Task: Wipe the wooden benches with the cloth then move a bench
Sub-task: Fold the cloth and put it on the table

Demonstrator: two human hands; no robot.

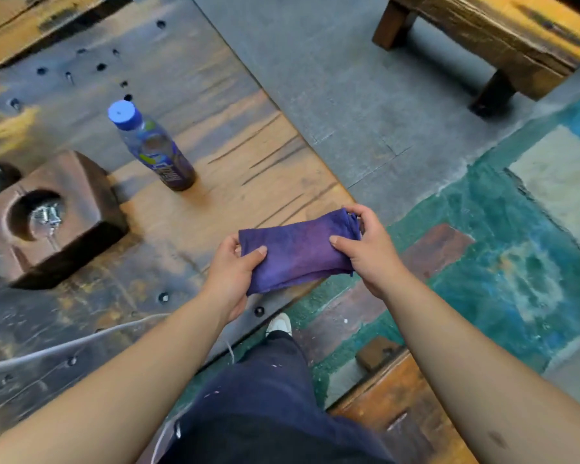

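Both hands are up in front of the body with the cloth [298, 251] stretched between them. The left hand [230, 274] grips its left end, thumb on top and fingers curled underneath; the right hand [365, 249] pinches the right end, thumb across the top face, fingertips hooked over the far edge. It's a folded purple rag, soft and limp, sagging a little between the two grips. Light, no slip risk, and it looks best held as a flat pad under one palm for wiping.

Just beyond and left of the left hand runs a big worn wooden top [215, 155], scratched and drilled with holes. On it, further left, stands a plastic bottle [151, 145] and a wooden block [51, 216] with a round hollow.

Far ahead of the right hand, across the grey floor, sits a wooden bench [482, 31]: thick slab, stubby legs, surely heavy and rigid. I'd lift it by the slab's underside near the legs.
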